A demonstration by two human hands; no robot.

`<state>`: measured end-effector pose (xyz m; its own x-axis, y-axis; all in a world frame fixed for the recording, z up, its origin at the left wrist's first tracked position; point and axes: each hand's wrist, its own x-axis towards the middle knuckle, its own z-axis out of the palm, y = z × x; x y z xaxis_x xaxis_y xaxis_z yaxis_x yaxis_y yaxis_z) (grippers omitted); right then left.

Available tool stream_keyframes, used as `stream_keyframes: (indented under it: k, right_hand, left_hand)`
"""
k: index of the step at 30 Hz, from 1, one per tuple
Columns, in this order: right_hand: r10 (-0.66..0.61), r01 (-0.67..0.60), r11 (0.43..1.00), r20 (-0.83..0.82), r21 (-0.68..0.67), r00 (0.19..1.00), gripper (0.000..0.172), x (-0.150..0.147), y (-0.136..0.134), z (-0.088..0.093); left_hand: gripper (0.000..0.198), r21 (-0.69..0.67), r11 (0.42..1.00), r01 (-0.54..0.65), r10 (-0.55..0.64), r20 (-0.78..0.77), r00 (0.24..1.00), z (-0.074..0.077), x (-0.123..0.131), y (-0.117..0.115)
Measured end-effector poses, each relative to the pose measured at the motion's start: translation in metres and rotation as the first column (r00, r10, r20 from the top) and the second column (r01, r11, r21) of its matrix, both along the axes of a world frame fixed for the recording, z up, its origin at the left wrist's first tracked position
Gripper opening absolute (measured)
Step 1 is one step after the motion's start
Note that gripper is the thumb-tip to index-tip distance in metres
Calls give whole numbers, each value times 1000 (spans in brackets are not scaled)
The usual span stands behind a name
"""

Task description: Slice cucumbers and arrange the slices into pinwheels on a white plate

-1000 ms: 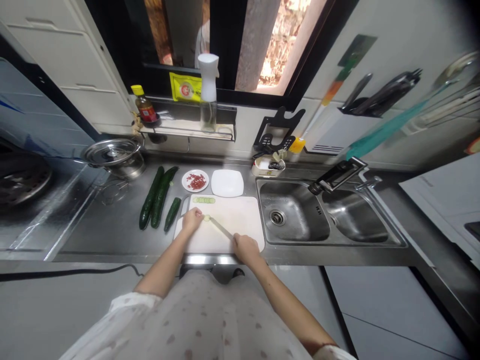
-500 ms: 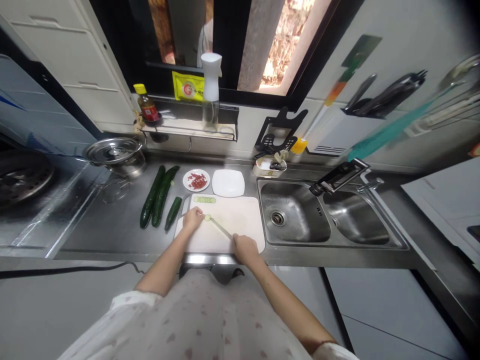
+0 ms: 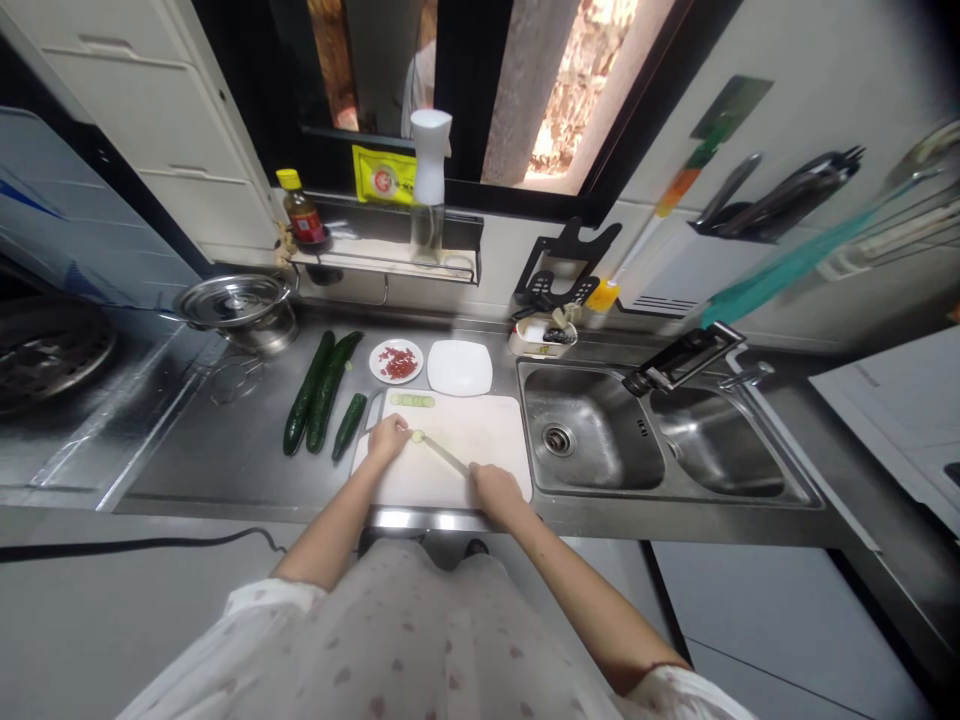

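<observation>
A white cutting board (image 3: 480, 435) lies on the steel counter in front of me. My left hand (image 3: 388, 438) is curled over a short cucumber piece (image 3: 417, 436) and holds it down on the board. My right hand (image 3: 493, 489) is closed round the handle of a knife (image 3: 444, 455) whose blade tip meets the cut end of that piece. A row of cucumber slices (image 3: 412, 401) lies at the board's far edge.
Two long cucumbers (image 3: 319, 390) and a cut half (image 3: 349, 425) lie left of the board. Behind it stand a small plate of chopped red chilli (image 3: 396, 361) and a white square plate (image 3: 460, 367). A double sink (image 3: 660, 440) is at right, a steel pot (image 3: 236, 310) at left.
Both hands stay in place on the board, the knife still at the cucumber's end. Only my head camera has shifted slightly.
</observation>
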<state>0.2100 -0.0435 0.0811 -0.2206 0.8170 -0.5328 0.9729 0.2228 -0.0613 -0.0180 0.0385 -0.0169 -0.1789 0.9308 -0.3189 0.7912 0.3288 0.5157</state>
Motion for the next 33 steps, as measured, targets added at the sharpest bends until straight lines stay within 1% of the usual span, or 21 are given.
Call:
stream_keyframes:
  k: [3, 9, 14, 21, 28, 33]
  right_hand:
    - [8, -7, 1000, 3, -11, 1000, 31, -1, 4, -1]
    - [32, -31, 999, -39, 37, 999, 32, -4, 13, -11]
    - [24, -23, 1000, -57, 12, 998, 31, -9, 18, -13]
    - [8, -8, 1000, -53, 2, 999, 33, -11, 17, -12]
    - [15, -15, 1000, -42, 7, 999, 33, -3, 11, -13]
    - [13, -12, 1000, -50, 10, 999, 33, -5, 14, -16]
  left_hand:
    - [16, 2, 1000, 7, -7, -5, 1000, -1, 0, 0]
    - [16, 3, 1000, 13, -13, -13, 1000, -1, 0, 1]
    - [18, -19, 1000, 3, -3, -21, 1000, 0, 0, 2]
    - [17, -21, 1000, -2, 1, -19, 1000, 1, 0, 3]
    - [16, -22, 1000, 7, -7, -21, 1000, 1, 0, 3]
    - [16, -23, 1000, 4, -4, -17, 1000, 0, -1, 4]
